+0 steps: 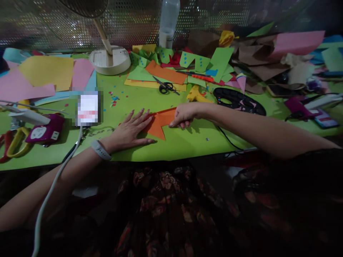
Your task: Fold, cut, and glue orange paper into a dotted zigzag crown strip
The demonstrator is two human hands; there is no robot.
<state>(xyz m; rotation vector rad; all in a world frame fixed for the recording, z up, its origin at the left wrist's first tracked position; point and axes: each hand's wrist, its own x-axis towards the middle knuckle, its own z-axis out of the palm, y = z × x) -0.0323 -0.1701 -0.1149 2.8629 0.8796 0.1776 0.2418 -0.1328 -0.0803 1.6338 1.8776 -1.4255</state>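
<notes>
My left hand [131, 132] lies flat, fingers spread, on the left end of the orange paper [162, 125]; my right hand [183, 115] curls on its right end, pressing or pinching, I cannot tell; the paper runs sideways between them.

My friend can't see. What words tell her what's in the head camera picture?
The left hand lies flat on folded orange paper on a green table, and the right hand touches its edge with curled fingers. Black scissors and a yellow glue gun lie behind.
</notes>
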